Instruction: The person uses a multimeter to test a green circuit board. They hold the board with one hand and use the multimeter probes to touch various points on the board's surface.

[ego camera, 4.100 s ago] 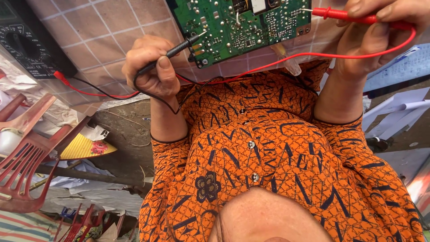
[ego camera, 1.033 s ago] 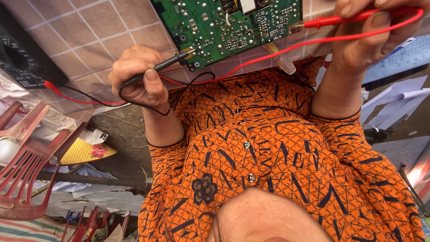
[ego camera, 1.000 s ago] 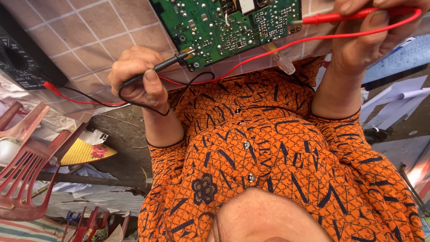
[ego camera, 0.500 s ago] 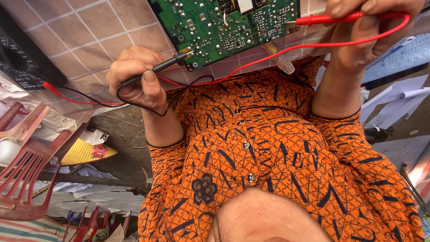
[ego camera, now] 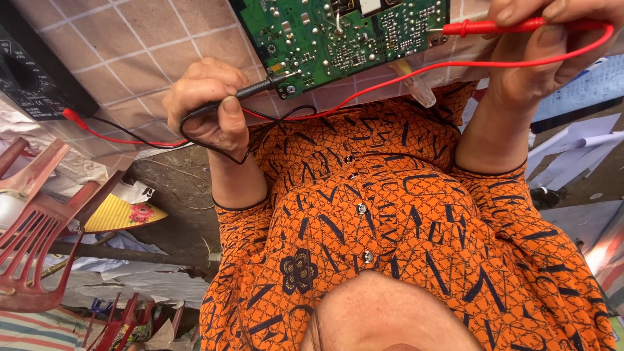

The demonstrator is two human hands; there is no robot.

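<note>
Barely shifted since last frame: green circuit board [ego camera: 344, 39] on tiled bench [ego camera: 130, 58] | left hand [ego camera: 208, 104] pinches black probe [ego camera: 260, 88], right hand [ego camera: 539, 58] grips red probe [ego camera: 500, 26] | step: probing solder side, I judge | next calls for steady tips.

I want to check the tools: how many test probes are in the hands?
2. The black probe is in the left hand; the red probe is in the right hand.
</note>
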